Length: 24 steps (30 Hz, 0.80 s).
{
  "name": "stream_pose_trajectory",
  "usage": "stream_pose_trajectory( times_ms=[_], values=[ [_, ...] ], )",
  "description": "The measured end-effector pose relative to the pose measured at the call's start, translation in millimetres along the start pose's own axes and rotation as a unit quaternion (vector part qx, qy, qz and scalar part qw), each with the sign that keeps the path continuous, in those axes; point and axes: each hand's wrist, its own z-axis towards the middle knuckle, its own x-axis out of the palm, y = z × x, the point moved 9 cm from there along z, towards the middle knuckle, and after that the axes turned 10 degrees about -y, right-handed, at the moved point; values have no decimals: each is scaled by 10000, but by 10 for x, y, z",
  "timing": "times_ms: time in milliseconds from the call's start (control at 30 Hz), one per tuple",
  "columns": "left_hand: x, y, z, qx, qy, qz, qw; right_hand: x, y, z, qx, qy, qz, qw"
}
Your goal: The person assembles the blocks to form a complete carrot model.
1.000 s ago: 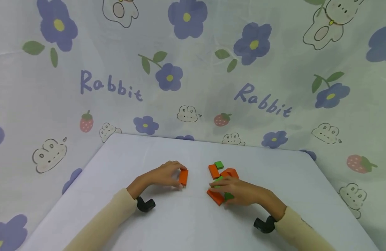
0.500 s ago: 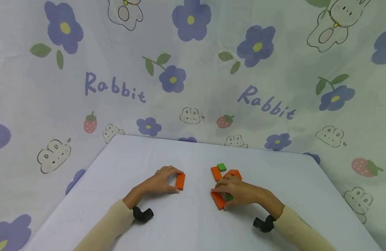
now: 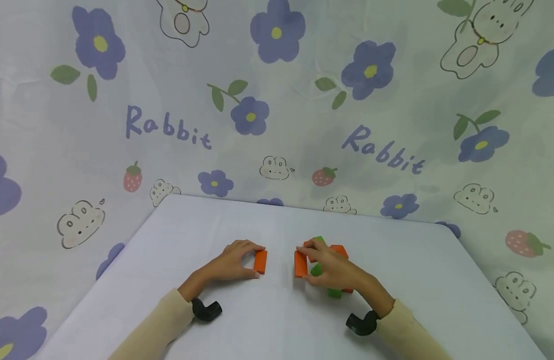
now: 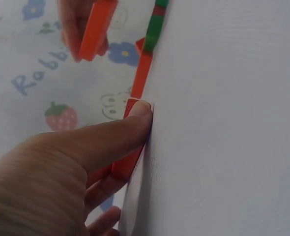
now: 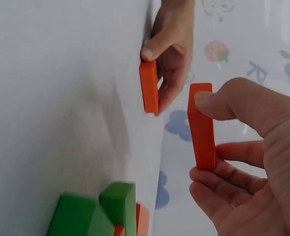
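Observation:
My left hand (image 3: 231, 262) pinches an orange rectangular block (image 3: 260, 262) by its two ends, thumb at the near end and fingers at the far one. In the left wrist view that block (image 4: 130, 160) sits against the white tabletop. To its right, my right hand (image 3: 333, 267) grips a second orange block (image 3: 301, 264) between thumb and fingertips. The right wrist view has this second block (image 5: 201, 128) raised off the table, its long side facing the left hand's block (image 5: 149, 87). A gap of bare table separates the two blocks.
Behind and under my right hand lie several green and orange blocks, among them an orange one (image 3: 339, 251), a green one (image 3: 334, 293) and another green one (image 3: 316, 270). A patterned cloth (image 3: 277, 135) hangs behind the white table (image 3: 213, 215).
My right hand has picked the second orange block out of the pile and brought it left, toward the left hand. The left hand has shifted slightly and keeps its block.

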Motion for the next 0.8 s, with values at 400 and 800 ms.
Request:
stream_pose_trajectory(
  times_ms=[400,800],
  values=[
    [-29,-44,-14,19,-155,-108,9998,93,-67,188,483,-350,216,9980],
    [-47,15,11,-185,-253,-203,9993,219,-151,378,614,-505,588,9951]
  ],
)
